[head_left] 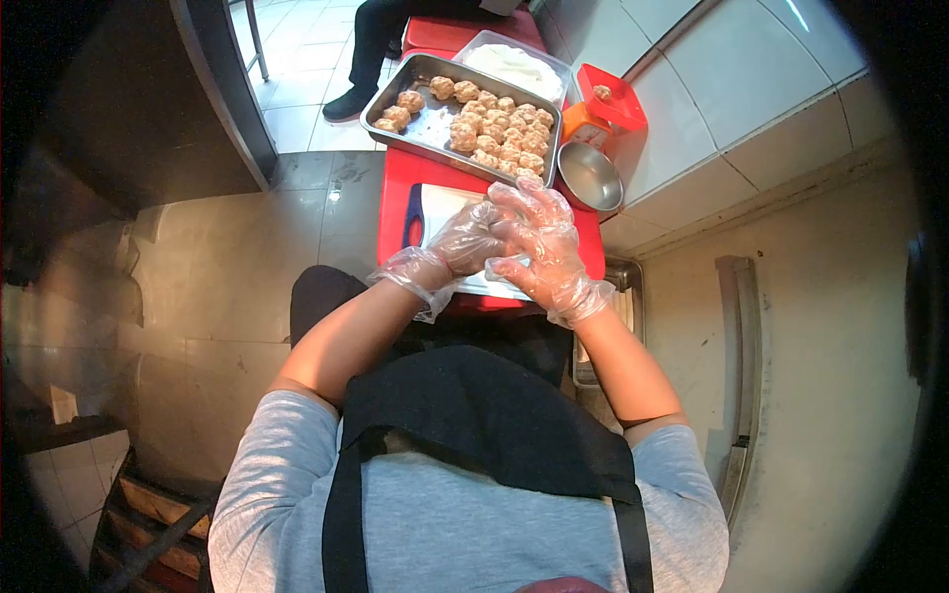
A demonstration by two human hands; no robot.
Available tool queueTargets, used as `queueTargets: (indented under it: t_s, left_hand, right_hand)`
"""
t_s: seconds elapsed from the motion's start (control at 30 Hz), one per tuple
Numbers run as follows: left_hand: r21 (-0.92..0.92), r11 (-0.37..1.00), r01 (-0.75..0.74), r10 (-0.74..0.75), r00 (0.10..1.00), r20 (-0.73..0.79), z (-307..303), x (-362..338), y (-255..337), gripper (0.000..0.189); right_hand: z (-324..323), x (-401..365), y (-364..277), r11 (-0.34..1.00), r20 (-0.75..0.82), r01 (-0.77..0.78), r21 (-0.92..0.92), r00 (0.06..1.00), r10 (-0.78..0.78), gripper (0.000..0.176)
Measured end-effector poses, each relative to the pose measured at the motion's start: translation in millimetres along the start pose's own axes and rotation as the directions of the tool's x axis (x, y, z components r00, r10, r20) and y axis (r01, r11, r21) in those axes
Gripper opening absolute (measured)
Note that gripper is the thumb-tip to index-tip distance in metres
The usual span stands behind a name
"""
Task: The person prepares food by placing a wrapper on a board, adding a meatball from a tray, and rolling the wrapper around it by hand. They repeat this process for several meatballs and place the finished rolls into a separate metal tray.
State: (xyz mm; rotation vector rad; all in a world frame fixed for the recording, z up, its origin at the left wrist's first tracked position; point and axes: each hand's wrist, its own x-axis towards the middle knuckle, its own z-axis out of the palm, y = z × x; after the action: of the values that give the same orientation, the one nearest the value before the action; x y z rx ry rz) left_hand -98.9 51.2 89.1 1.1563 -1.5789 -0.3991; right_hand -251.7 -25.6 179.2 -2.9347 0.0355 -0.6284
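Both my hands wear clear plastic gloves and meet above a white cutting board [445, 205] with a dark blue handle edge. My left hand [471, 239] is curled, its fingers turned towards the other palm; whatever it may hold is hidden. My right hand [544, 237] has its fingers stretched and apart, touching or almost touching the left. Just beyond them lies a metal tray [423, 127] with many lumpy, pale brown meatballs [499, 124], most grouped on its right side. At the tray's right stands an orange scale [585, 127] with a red pan [619, 102] carrying one small lump.
A steel bowl [590, 178] sits by the scale, against the tiled wall [761, 89]. Behind the tray is a clear tub [512, 65] of white stuff. Everything rests on a red surface [395, 183]. Another person's leg and shoe [348, 104] show at the far left.
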Motion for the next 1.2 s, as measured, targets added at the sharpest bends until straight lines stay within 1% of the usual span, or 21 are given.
queueTargets:
  t_s: [0.03,0.13,0.17,0.23,0.27,0.33,0.4,0.5,0.6,0.7,0.8,0.87,0.9,1.0,1.03,1.07,1.1,1.13,1.17,1.2]
  left_hand:
    - [-0.054,0.997,0.059,-0.058,0.998,0.012,0.2,-2.6,2.6,0.024]
    - [-0.232,0.952,0.201,-0.198,0.979,0.037,-3.7,3.5,13.1,0.020]
    - [-0.293,0.925,0.242,-0.240,0.970,0.045,-5.3,5.7,16.8,0.018]
    - [-0.298,0.891,0.343,-0.342,0.938,0.056,-4.8,-0.1,15.9,0.018]
    - [-0.299,0.871,0.390,-0.390,0.919,0.063,-4.6,-2.3,16.5,0.018]
    - [-0.225,0.912,0.344,-0.350,0.937,0.012,-2.6,-3.4,14.6,0.022]
    - [-0.146,0.946,0.290,-0.298,0.954,-0.035,3.9,-6.5,4.4,0.025]
    - [-0.241,0.902,0.358,-0.378,0.925,-0.043,8.9,-11.0,1.3,0.027]
    - [-0.320,0.873,0.367,-0.390,0.921,-0.009,8.3,-11.3,3.7,0.030]
    - [-0.302,0.889,0.345,-0.374,0.926,-0.045,9.8,-11.6,3.9,0.030]
    - [0.007,0.971,0.239,-0.239,0.970,-0.035,4.7,-9.7,7.0,0.024]
    - [0.173,0.975,0.143,-0.164,0.979,0.119,5.3,-3.8,-1.6,0.027]
    - [0.246,0.965,0.085,-0.137,0.970,0.203,8.3,-2.9,-4.3,0.029]
    - [-0.047,0.969,0.244,-0.232,0.957,0.173,5.9,6.7,19.6,0.028]
    - [-0.072,0.991,0.109,-0.109,0.994,0.003,9.5,8.5,22.4,0.023]
    - [-0.296,0.936,0.190,-0.195,0.981,0.015,6.2,16.2,32.0,0.020]
    - [-0.505,0.823,0.262,-0.275,0.960,0.050,0.4,26.3,41.3,0.018]
    - [-0.557,0.733,0.390,-0.398,0.910,0.113,-11.7,34.9,51.3,0.015]
    - [-0.601,0.621,0.503,-0.513,0.841,0.173,-23.7,43.4,61.4,0.013]
    - [-0.671,0.630,0.391,-0.409,0.902,0.141,-30.7,40.7,42.4,0.016]
  right_hand:
    - [0.0,0.2,-1.0,1.000,0.007,0.002,-0.017,1.000,-0.002,0.043]
    - [-1.2,2.6,15.8,0.966,-0.085,0.046,0.254,0.996,-0.025,0.047]
    - [-1.3,0.5,14.1,0.958,-0.155,-0.002,0.287,0.987,0.049,0.050]
    - [-2.4,-8.3,5.1,0.928,-0.280,-0.088,0.363,0.939,0.198,0.057]
    - [1.5,-15.6,4.9,0.932,-0.281,-0.094,0.351,0.938,0.201,0.059]
    - [16.9,-32.8,8.8,0.938,-0.284,-0.111,0.327,0.936,0.209,0.065]
    - [25.9,-42.0,11.5,0.950,-0.275,-0.124,0.288,0.939,0.206,0.064]
    - [26.3,-40.7,8.6,0.957,-0.258,-0.114,0.266,0.948,0.184,0.063]
    - [23.3,-40.0,11.9,0.977,-0.207,-0.084,0.198,0.970,0.126,0.060]
    - [16.2,-37.1,13.3,0.993,-0.167,-0.048,0.110,0.984,0.066,0.058]
    - [7.6,-30.6,13.0,0.998,-0.122,-0.003,0.060,0.993,0.010,0.053]
    - [-1.0,-21.5,9.9,1.000,-0.081,0.023,0.021,0.996,-0.022,0.048]
    - [-3.6,-16.5,7.9,0.999,-0.053,0.036,-0.001,0.998,-0.036,0.043]
    - [-6.3,-7.4,5.8,0.999,-0.027,0.041,-0.035,0.999,-0.042,0.040]
    - [-11.8,-3.2,7.5,0.998,-0.051,0.042,-0.054,0.998,-0.045,0.044]
    - [-18.8,0.5,9.1,0.998,-0.143,0.012,0.063,0.990,-0.003,0.046]
    - [-25.7,2.3,10.4,0.983,-0.228,-0.012,0.182,0.972,0.053,0.048]
    - [-30.9,-0.4,13.1,0.955,-0.304,-0.026,0.295,0.945,0.119,0.050]
    - [-35.9,-7.8,18.8,0.931,-0.381,-0.049,0.361,0.904,0.196,0.061]
    - [-32.9,-14.4,19.9,0.782,-0.406,-0.063,0.620,0.827,0.388,0.068]
